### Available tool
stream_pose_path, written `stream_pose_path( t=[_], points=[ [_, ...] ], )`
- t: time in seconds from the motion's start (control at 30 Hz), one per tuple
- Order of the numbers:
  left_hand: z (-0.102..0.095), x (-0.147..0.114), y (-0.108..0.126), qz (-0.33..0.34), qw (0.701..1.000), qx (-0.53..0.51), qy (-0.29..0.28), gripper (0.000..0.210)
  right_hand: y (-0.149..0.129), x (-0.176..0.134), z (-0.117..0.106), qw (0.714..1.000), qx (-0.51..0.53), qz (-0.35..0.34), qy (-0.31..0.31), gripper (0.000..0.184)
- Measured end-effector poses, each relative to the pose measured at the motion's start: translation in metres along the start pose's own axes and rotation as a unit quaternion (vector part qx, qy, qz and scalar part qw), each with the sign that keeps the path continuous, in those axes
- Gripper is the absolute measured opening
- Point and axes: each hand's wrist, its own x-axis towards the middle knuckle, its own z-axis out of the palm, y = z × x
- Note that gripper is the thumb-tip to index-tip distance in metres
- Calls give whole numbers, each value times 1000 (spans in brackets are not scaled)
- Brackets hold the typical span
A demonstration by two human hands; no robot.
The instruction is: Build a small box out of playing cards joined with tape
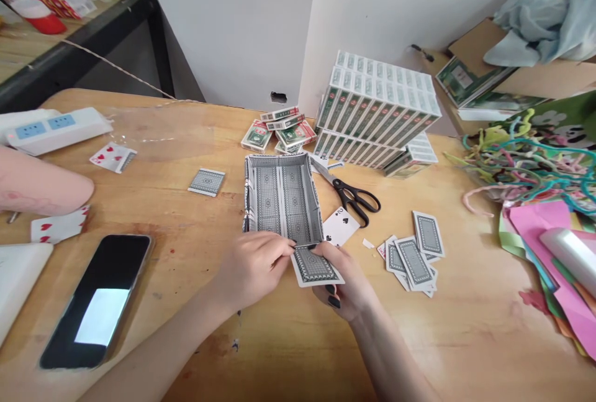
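A rectangular open-topped box made of playing cards [295, 203] lies in front of me, its grey patterned card backs facing up inside. At its near end sticks out a playing card [318, 267], back side up. My right hand [347, 284] grips this card, thumb on top and fingers beneath. With closed fingers, my left hand [256, 262] pinches the box's near left corner, right by the card's edge; the fingertips are partly hidden. Beside the box lie a two of spades [341, 226] and black-handled scissors [356, 196].
Boxed card decks [372, 110] are stacked behind, with several loose packs [279, 132] beside them. Loose cards [414, 259] lie right, near coloured pipe cleaners [535, 166] and paper strips [554, 259]. Left are a phone [97, 302], a power strip [60, 128] and another person's arm [41, 181].
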Motion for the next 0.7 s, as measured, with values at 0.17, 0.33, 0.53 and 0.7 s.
stream_pose_path(
  t=[0.17, 0.33, 0.53, 0.7],
  points=[
    [-2, 2, -1, 27, 1000, 8, -14, 12, -2, -2, 1, 1000, -4, -2, 6, 31],
    [-4, 4, -4, 61, 998, 15, -22, 13, -4, -3, -1, 1000, -6, 0, -1, 32],
    [-6, 5, -4, 70, 997, 14, -34, 15, 0, 3, -8, 1000, 8, 8, -24, 32],
    [-4, 3, -6, 75, 997, 7, -36, 15, 6, 2, -16, 997, -22, -33, -62, 33]
  ],
)
